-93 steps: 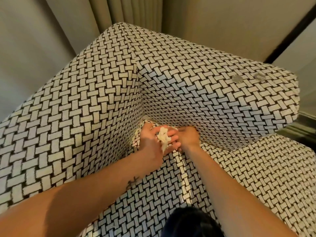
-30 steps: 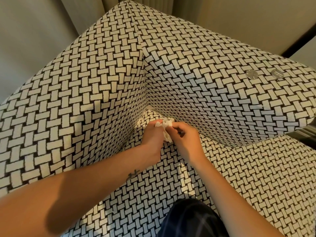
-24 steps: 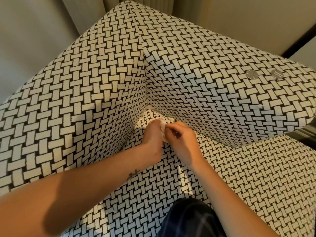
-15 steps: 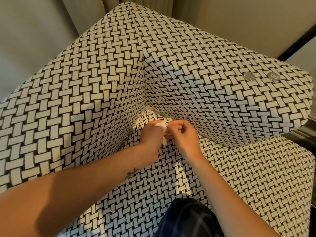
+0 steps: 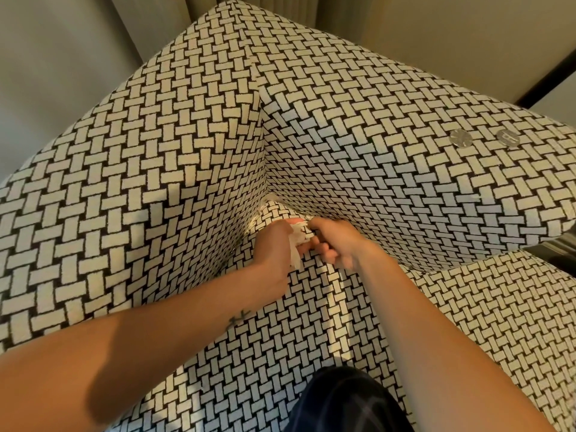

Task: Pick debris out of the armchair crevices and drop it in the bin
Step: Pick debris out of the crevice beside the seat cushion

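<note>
**A:** Where's the debris?

**B:** In the head view, a crumpled white tissue (image 5: 297,241) sits just in front of the armchair's (image 5: 187,151) back corner. Your left hand (image 5: 274,244) is clenched round it, and your right hand (image 5: 339,241) pinches its top edge.

**A:** What could go wrong?

**B:** It's thin, soft paper. Tugging from both sides could tear it and drop scraps into the crevice, and the nubby basket-weave fabric would hide white bits. Two flat silvery discs (image 5: 461,138) lie right of that corner. There's no bin in view.
</note>
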`<control>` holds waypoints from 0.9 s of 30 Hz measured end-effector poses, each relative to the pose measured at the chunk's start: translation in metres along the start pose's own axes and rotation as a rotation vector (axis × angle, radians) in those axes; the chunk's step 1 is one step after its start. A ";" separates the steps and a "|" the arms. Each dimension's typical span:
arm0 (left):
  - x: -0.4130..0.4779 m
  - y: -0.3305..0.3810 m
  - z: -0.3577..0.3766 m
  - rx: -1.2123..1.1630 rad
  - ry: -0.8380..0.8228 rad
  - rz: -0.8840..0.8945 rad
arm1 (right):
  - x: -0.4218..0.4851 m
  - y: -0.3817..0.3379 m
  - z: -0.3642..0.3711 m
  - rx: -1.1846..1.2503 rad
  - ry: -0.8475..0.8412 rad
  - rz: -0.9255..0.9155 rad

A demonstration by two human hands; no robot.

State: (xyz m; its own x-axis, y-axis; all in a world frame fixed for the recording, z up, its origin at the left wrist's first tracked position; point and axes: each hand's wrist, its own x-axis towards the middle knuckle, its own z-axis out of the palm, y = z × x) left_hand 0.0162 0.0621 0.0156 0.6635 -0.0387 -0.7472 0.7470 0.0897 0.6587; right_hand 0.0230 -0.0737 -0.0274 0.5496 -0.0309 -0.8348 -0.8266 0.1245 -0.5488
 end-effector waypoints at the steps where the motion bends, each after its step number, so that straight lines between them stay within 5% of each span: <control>1: 0.000 0.001 0.000 -0.028 0.012 -0.009 | 0.004 -0.002 0.000 -0.021 -0.007 0.036; 7: -0.003 0.003 -0.001 -0.031 0.039 -0.026 | 0.016 -0.007 -0.001 0.130 -0.072 0.128; 19: -0.001 0.002 0.000 -0.128 0.074 0.093 | 0.017 0.004 -0.001 0.237 -0.045 0.024; 27: -0.001 0.000 0.000 -0.087 0.060 0.120 | 0.017 0.001 0.014 0.250 0.148 0.044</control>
State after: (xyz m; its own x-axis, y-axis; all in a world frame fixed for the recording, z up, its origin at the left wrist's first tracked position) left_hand 0.0152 0.0622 0.0166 0.7420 0.0363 -0.6694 0.6546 0.1758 0.7352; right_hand 0.0332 -0.0598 -0.0419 0.4750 -0.1624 -0.8649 -0.7837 0.3690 -0.4997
